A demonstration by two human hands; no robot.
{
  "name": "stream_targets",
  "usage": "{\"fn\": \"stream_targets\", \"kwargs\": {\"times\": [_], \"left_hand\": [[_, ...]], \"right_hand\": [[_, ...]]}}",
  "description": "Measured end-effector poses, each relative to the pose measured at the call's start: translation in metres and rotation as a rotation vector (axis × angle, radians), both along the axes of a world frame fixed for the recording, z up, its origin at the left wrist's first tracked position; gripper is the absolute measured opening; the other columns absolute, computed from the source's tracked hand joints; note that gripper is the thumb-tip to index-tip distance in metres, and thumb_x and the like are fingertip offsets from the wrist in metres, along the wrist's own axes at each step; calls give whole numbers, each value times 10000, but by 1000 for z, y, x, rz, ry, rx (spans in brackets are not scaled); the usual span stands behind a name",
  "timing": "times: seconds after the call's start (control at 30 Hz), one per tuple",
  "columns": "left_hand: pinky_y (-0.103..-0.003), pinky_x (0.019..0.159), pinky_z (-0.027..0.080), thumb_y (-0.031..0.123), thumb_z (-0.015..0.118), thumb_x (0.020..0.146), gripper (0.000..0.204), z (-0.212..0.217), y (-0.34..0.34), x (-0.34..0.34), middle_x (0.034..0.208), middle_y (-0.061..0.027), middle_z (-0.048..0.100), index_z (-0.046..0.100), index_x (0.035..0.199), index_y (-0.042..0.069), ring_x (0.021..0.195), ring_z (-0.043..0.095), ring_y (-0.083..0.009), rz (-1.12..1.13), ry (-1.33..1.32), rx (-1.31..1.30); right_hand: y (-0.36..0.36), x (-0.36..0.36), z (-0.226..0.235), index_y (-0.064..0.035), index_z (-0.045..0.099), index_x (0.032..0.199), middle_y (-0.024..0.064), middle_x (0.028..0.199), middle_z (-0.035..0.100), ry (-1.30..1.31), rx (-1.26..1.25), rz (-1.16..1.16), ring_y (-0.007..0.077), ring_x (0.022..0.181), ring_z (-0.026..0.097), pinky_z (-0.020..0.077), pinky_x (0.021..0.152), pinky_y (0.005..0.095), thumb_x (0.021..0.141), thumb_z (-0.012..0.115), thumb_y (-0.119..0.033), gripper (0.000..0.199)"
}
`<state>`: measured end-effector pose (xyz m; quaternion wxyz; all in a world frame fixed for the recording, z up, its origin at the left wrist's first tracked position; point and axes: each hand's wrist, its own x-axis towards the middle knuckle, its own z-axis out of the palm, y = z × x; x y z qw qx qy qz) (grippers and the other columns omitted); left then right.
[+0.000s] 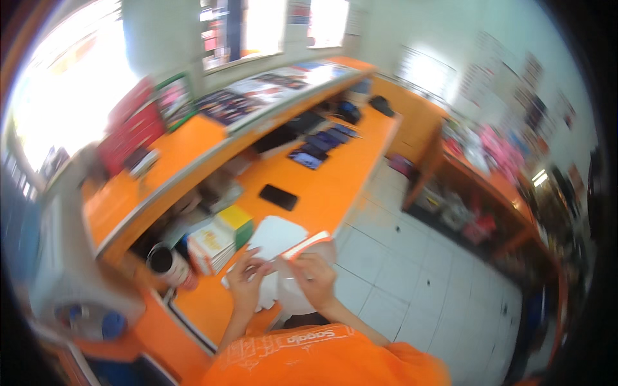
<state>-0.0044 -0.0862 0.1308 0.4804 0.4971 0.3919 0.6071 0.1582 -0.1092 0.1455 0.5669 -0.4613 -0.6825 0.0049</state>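
In front of my body, my right hand [313, 278] is closed on a whitish, translucent plastic sheet or bag [293, 300]. A white strip with orange edges [308, 244] shows just above its fingers. To the left, my left hand [246, 278] has its fingers bent and drawn together. Blur hides what, if anything, is between them. White sheets [278, 235] lie on the orange counter [347, 164] just beyond both hands, and more white paper shows between my hands. A black phone [279, 197] lies farther up the counter.
Left of my hands stand a dark-topped cup [168, 262], stacked booklets [211, 244] and a yellow-green box [234, 222]. Several phones [306, 159] lie farther along, below a raised shelf [187, 143]. A grey machine [80, 273] stands at left; a shelf unit [473, 183] at right.
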Motion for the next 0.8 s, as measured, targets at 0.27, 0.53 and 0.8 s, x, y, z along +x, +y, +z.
{"fn": "stream_targets", "kwargs": {"times": [0.27, 0.53, 0.8], "left_hand": [[-246, 783, 477, -51, 627, 855, 452, 3, 9, 19, 840, -58, 655, 524, 1292, 3, 812, 605, -116, -35, 109, -18], [-252, 808, 502, 33, 613, 914, 389, 1, 12, 42, 844, -36, 634, 503, 1284, -18, 869, 621, -114, -180, 127, -44], [-256, 810, 504, 44, 606, 925, 330, -2, 11, 44, 897, -73, 655, 524, 1239, -18, 863, 622, -117, -48, 110, 27]], "right_hand": [[-5, 5, -17, -29, 654, 1013, 86, 989, 635, 67, 125, -25, 241, 888, 644, 537, 739, 330, 785, 701, -14, 233], [-11, 11, -31, -9, 632, 1051, 98, 1011, 628, 80, 95, -121, 239, 876, 644, 532, 751, 319, 797, 682, -9, 259], [-5, 1, -28, -6, 617, 1067, 99, 1002, 622, 131, 76, -59, 243, 883, 641, 526, 753, 324, 804, 679, -7, 270]]}}
